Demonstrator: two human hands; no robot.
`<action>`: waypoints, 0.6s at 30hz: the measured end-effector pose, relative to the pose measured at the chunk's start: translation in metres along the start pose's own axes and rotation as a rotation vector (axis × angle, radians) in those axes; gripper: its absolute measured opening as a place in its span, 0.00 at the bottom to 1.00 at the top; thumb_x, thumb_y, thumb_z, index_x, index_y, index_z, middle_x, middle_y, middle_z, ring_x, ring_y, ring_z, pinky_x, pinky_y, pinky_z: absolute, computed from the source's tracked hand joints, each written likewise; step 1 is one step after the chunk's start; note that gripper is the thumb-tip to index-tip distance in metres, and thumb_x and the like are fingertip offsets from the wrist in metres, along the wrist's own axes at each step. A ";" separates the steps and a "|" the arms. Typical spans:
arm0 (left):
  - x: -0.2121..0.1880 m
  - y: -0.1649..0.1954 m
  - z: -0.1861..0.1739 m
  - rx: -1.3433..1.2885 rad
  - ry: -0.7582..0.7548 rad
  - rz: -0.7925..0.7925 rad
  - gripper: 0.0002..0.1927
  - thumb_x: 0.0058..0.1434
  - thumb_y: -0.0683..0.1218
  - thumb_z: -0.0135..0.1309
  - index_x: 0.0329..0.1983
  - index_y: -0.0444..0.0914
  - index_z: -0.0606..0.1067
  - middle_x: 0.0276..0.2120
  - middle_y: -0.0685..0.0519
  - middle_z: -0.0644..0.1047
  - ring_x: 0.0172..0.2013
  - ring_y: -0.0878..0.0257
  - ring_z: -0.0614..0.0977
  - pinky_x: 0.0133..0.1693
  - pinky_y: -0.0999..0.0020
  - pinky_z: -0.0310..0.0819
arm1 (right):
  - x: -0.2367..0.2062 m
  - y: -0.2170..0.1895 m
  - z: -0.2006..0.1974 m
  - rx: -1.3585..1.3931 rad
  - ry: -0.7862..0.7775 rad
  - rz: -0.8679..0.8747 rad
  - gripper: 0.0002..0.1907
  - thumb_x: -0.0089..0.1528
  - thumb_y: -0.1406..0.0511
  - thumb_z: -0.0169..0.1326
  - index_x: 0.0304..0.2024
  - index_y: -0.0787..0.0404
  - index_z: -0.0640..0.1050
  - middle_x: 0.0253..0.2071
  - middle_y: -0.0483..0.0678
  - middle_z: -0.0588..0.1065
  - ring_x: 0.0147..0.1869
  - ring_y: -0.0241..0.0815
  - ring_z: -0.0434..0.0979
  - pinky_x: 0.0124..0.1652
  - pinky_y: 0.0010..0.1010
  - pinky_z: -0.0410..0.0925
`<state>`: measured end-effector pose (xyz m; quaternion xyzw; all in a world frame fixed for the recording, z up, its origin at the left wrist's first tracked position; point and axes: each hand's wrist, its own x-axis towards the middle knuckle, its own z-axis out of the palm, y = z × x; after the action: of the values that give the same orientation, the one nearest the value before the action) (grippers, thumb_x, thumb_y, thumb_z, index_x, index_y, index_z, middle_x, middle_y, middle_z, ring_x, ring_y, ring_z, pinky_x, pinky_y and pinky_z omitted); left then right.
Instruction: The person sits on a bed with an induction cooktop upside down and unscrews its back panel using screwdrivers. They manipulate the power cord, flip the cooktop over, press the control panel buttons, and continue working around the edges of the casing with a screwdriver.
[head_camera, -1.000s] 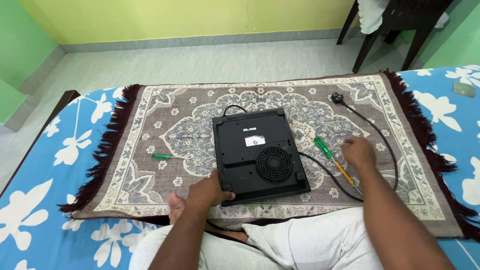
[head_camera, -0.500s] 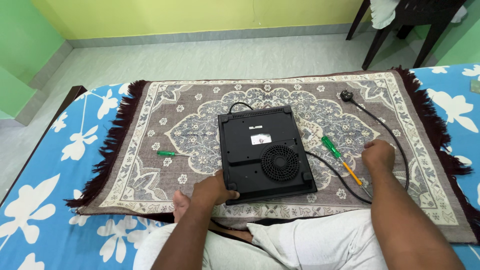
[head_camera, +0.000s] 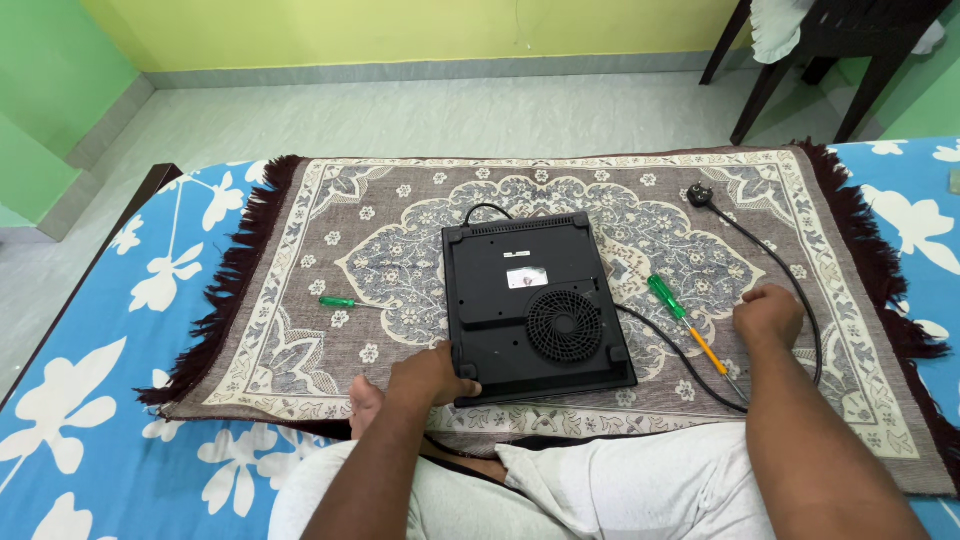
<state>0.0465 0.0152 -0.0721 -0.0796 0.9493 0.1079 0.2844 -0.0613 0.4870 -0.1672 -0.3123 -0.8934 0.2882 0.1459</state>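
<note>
A black flat cooktop (head_camera: 520, 300) lies bottom-up on a patterned rug (head_camera: 300, 220), its round fan grille facing up. My left hand (head_camera: 430, 372) grips its near left corner. My right hand (head_camera: 768, 315) rests on the rug as a loose fist, to the right of the cooktop. It lies just right of a screwdriver (head_camera: 672, 308) with a green handle and orange shaft, apart from it. The cooktop's black cord (head_camera: 790, 280) loops around that hand and ends in a plug (head_camera: 700, 195).
A small green screwdriver (head_camera: 340, 302) lies on the rug left of the cooktop. The rug sits on a blue floral bedsheet (head_camera: 120, 350). My bare foot (head_camera: 365, 400) shows at the rug's near edge. A dark chair (head_camera: 800, 50) stands on the tiled floor at the back right.
My right hand has slid a little to the right, away from the green-handled screwdriver. My left hand has stayed on the cooktop's corner. The view has shifted slightly.
</note>
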 end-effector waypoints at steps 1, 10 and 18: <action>0.000 0.000 0.000 -0.001 -0.001 0.001 0.44 0.52 0.66 0.66 0.69 0.46 0.66 0.57 0.49 0.79 0.59 0.53 0.79 0.59 0.56 0.71 | -0.001 -0.001 -0.001 0.015 0.008 -0.008 0.10 0.55 0.73 0.64 0.39 0.58 0.85 0.44 0.57 0.82 0.47 0.52 0.83 0.50 0.40 0.74; 0.000 0.002 0.002 0.026 0.026 -0.004 0.49 0.51 0.68 0.68 0.67 0.37 0.66 0.54 0.45 0.80 0.55 0.51 0.82 0.56 0.58 0.73 | 0.000 -0.047 0.001 1.135 -0.540 0.451 0.18 0.63 0.75 0.50 0.57 0.67 0.73 0.42 0.52 0.75 0.39 0.36 0.76 0.40 0.20 0.75; -0.003 0.011 0.007 0.084 -0.087 -0.059 0.35 0.53 0.74 0.58 0.47 0.42 0.83 0.45 0.52 0.85 0.50 0.57 0.84 0.55 0.58 0.72 | -0.052 -0.086 0.038 0.585 -0.810 0.140 0.17 0.68 0.59 0.56 0.48 0.68 0.82 0.35 0.51 0.70 0.36 0.44 0.64 0.37 0.37 0.63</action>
<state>0.0499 0.0275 -0.0746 -0.0909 0.9369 0.0628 0.3317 -0.0787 0.3827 -0.1494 -0.1806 -0.7372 0.6334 -0.1507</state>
